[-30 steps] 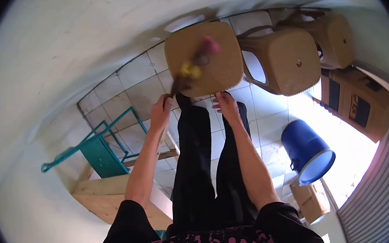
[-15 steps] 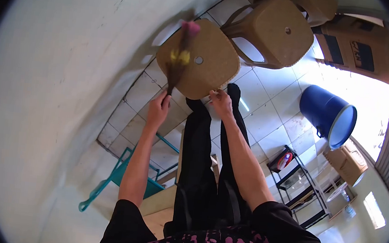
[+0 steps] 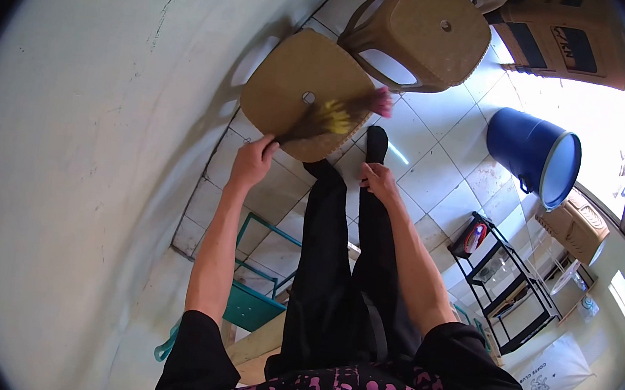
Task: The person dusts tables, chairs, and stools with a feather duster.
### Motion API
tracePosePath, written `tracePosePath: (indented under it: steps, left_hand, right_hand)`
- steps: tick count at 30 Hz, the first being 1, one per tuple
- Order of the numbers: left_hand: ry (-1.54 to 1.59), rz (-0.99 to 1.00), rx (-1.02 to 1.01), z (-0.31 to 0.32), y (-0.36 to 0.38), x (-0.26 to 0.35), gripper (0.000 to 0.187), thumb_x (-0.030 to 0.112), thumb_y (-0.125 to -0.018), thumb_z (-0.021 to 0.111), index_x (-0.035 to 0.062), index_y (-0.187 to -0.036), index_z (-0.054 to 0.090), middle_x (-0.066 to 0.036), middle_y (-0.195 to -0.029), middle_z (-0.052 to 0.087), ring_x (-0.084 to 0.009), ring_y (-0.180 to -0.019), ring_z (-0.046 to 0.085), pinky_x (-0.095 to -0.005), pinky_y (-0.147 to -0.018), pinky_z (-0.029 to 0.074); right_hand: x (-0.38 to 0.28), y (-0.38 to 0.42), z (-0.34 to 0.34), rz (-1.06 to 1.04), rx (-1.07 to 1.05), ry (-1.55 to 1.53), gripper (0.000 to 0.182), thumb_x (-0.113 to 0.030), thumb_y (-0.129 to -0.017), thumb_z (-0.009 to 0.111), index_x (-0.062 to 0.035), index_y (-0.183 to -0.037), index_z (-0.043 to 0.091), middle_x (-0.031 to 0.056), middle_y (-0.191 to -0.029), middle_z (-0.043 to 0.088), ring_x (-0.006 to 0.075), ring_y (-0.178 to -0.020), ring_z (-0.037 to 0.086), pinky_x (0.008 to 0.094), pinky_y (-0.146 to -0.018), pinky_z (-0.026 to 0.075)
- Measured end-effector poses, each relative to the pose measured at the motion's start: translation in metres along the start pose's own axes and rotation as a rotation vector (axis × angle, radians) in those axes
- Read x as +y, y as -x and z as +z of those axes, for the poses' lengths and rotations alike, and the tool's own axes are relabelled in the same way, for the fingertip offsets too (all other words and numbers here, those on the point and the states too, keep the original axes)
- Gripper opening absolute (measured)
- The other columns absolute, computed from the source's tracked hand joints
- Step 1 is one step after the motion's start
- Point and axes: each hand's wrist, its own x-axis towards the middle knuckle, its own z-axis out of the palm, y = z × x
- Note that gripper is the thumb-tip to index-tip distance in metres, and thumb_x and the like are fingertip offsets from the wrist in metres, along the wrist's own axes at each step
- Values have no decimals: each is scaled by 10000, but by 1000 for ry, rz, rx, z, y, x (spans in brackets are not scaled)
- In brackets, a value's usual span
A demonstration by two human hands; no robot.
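My left hand [image 3: 253, 161] is closed round the thin end of a feather duster [image 3: 312, 125], dark with a yellow band and a pink tip. Blurred by motion, the duster slants over the near right part of a brown plastic stool [image 3: 279, 77], its tip just past the stool's right edge. The stool's seat has a round hole in the middle. My right hand [image 3: 381, 182] is apart from the stool, above my dark trouser leg, with its fingers curled; whatever they may pinch is too small to make out.
A second brown stool [image 3: 439, 37] stands behind, beside cardboard boxes [image 3: 572, 39]. To the right are a blue drum [image 3: 527, 149] lying on its side and a black rack [image 3: 501, 283]. A green metal frame [image 3: 255, 307] sits near my legs. The wall [image 3: 90, 134] runs along the left.
The feather duster has swung from pointing up across the stool's left side to pointing right across its near edge. My right hand has left the stool's edge and moved right. The view has shifted slightly.
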Motion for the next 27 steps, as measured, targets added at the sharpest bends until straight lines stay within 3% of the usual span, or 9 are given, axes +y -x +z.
tracePosePath:
  steps: [2,5,7,12,15,18,19,23,27]
  left_hand:
    - [-56,36,48,-7,-10,8,255,253,-1009,521,14,-1016,611,-228,-815,656,-430,-772,635,-473,-659,477]
    - [164,-177,125,-5,-17,11,268,257,-1001,538,7,-915,579,-220,-799,648,-431,-761,622,-476,-654,471]
    - [358,-285,-45,-1,-16,6,295,256,-996,546,1,-849,526,-212,-762,628,-428,-748,609,-476,-634,462]
    - [21,47,-62,-25,-3,-4,243,253,-992,550,19,-980,616,-199,-782,644,-386,-735,630,-426,-636,477]
    - [171,-162,118,-31,1,-14,243,260,-985,562,30,-1014,634,-184,-783,654,-371,-715,632,-416,-635,478]
    - [344,-388,13,-28,14,-23,245,263,-977,576,32,-1031,637,-169,-777,658,-352,-700,632,-407,-633,478]
    - [400,-379,-63,-27,20,-26,260,264,-975,593,13,-1023,644,-93,-732,648,-206,-621,565,-351,-603,457]
    - [102,-72,-68,-36,44,-32,255,263,-977,584,13,-1005,627,-144,-715,627,-306,-614,577,-390,-589,448]
    - [111,-324,110,-39,58,-38,240,262,-991,550,38,-1012,633,-186,-734,632,-360,-654,608,-402,-611,467]
  right_hand:
    - [0,0,0,24,-11,11,408,-407,-994,561,-37,-1148,641,48,-908,701,126,-735,669,267,-607,507]
    - [-2,1,3,25,-26,37,409,-406,-994,560,-37,-1151,641,57,-922,705,131,-734,669,270,-606,509]
    - [-6,-2,6,19,-18,28,403,-403,-995,559,-35,-1140,641,54,-907,697,132,-732,668,272,-609,509]
    - [-22,-3,14,-13,-3,13,395,-370,-985,579,2,-1094,652,74,-860,698,144,-698,669,286,-590,505]
    - [-25,-6,16,-43,12,0,397,-341,-976,596,38,-1069,664,102,-832,710,159,-665,674,298,-568,502]
    - [-25,-6,18,-57,-9,26,391,-333,-974,601,42,-1070,663,101,-829,708,158,-663,673,296,-567,501]
    - [-25,-5,19,-62,-12,43,388,-328,-972,605,44,-1068,662,100,-825,706,157,-662,671,296,-566,501]
    - [-27,-1,21,-67,-20,43,377,-320,-967,612,44,-1052,662,90,-811,697,151,-650,662,292,-554,495]
    - [-27,0,17,8,-82,157,386,-376,-987,568,-29,-1136,649,57,-930,719,135,-738,683,272,-607,515]
